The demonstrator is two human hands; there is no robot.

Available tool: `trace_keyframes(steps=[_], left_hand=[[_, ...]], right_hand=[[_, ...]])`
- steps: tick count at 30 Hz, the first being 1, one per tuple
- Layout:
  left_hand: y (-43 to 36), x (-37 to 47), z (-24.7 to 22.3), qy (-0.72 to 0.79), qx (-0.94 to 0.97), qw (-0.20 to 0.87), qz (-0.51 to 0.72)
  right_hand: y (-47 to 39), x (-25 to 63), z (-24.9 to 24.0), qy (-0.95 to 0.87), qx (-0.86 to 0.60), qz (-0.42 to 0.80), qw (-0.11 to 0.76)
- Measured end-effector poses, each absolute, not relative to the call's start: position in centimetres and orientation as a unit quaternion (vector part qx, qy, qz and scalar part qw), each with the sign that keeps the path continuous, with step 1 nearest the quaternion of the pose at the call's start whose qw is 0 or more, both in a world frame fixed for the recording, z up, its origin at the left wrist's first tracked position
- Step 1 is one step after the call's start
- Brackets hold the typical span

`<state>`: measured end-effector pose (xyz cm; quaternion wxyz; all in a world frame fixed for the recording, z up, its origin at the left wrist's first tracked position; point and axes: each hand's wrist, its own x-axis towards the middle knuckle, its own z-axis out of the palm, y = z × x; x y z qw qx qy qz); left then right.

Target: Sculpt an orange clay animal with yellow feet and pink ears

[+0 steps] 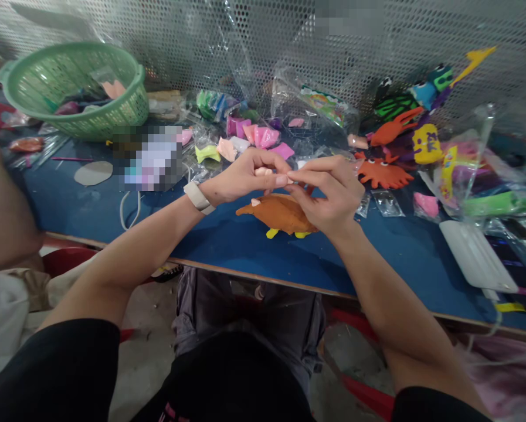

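Note:
A brown clay animal (pixel 278 212) with a pointed snout and yellow feet stands on the blue table, just below my hands. A small pale pink bit sits on its head. My left hand (pixel 254 173) is closed around a lump of pale pink clay (pixel 263 172), which shows between the fingers. With its thumb and fingertips pinched together, my right hand (pixel 331 184) meets the left fingertips above the animal's back. Between the fingertips is a small pale pink piece of clay (pixel 289 181). Part of the brown animal is hidden behind my right hand.
A green basket (pixel 80 120) stands at the back left. Colourful clay pieces (pixel 263 136) and plastic bags lie along the back. To the right are an orange clay crab (pixel 384 172), a yellow clay figure (pixel 427 144) and a white power bank (pixel 476 255). Another person's arm (pixel 7 205) is at left.

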<state>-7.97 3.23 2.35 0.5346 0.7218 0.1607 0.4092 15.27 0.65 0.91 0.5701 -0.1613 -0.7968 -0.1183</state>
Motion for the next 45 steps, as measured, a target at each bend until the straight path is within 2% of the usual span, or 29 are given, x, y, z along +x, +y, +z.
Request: trace_keyframes(steps=[11, 18, 28, 45], left_hand=[[3.18, -7.92, 2.49, 0.172, 0.736, 0.506, 0.416], [2.98, -8.09, 2.65, 0.170, 0.744, 0.497, 0.412], [2.99, -8.03, 2.65, 0.178, 0.743, 0.492, 0.417], [3.09, -7.83, 2.54, 0.187, 0.741, 0.480, 0.431]], right_hand=[[0.60, 15.68, 0.73, -0.813, -0.201, -0.102, 0.537], [0.46, 15.84, 0.81, -0.812, -0.217, -0.138, 0.524], [0.18, 15.33, 1.53, -0.803, -0.177, -0.148, 0.550], [0.27, 15.62, 1.10, -0.802, -0.208, -0.150, 0.540]])
